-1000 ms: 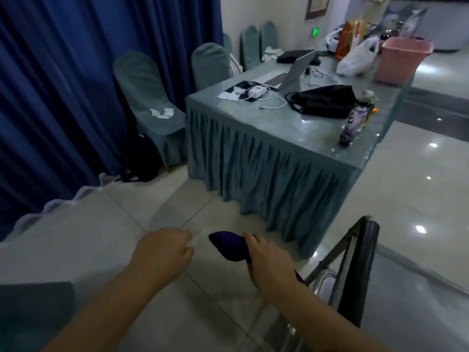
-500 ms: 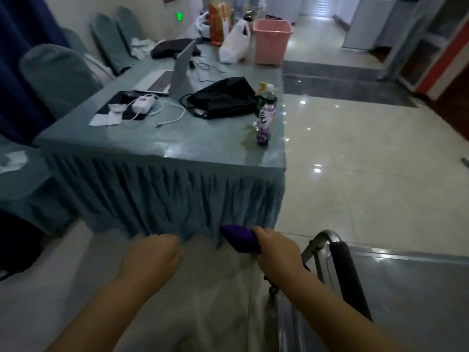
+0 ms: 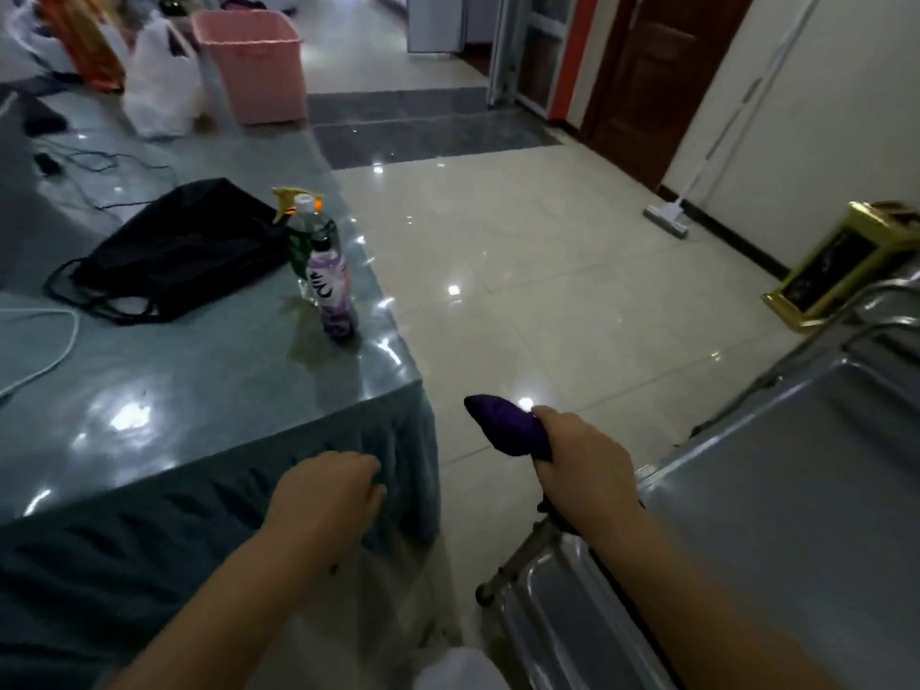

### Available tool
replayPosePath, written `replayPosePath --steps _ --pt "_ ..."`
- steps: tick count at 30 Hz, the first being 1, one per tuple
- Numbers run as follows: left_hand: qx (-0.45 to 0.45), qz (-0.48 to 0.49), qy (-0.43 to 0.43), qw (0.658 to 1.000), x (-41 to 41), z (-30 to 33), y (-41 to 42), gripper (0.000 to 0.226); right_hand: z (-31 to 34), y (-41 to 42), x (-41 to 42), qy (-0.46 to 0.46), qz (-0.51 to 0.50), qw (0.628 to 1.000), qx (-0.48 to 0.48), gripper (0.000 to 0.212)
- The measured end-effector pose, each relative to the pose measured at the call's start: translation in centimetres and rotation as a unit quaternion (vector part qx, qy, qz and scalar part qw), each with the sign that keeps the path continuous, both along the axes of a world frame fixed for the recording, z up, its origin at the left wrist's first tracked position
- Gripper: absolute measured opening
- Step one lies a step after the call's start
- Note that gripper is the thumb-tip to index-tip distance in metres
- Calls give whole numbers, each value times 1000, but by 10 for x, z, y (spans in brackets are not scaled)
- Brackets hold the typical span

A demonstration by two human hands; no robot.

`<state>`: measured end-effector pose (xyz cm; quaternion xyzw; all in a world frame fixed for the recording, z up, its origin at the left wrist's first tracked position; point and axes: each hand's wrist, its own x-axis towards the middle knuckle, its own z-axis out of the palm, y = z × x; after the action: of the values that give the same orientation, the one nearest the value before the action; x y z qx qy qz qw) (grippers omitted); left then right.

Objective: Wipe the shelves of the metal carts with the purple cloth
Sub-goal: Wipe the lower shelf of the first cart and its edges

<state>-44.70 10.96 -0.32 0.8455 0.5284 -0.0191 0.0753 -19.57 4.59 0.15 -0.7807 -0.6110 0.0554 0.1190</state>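
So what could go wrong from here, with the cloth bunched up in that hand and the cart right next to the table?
1. The purple cloth is wadded in the right hand, so it might wipe only a narrow strip of the cart shelf unless spread out.
2. The purple bottle stands near the table's corner; a bump from the cart could tip it.
3. The left hand hangs close to the table skirt and might snag it.

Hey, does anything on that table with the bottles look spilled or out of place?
Possibly. A yellowish patch lies on the glossy table beside the purple-labelled bottle, like a spill or stain; it may be only a reflection. The bottles stand upright.
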Motion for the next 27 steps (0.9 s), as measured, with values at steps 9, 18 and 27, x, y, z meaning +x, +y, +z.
replayPosePath --steps 9,18,27 --pt "0 -73 17 997 78 18 117 26 -13 78 70 13 -78 996 -37 22" --pt "-30 -151 16 988 116 11 218 29 -26 153 100 28 -137 985 -101 15" --pt "-23 -232 65 970 158 8 321 33 -37 223 126 36 -200 973 -107 6"
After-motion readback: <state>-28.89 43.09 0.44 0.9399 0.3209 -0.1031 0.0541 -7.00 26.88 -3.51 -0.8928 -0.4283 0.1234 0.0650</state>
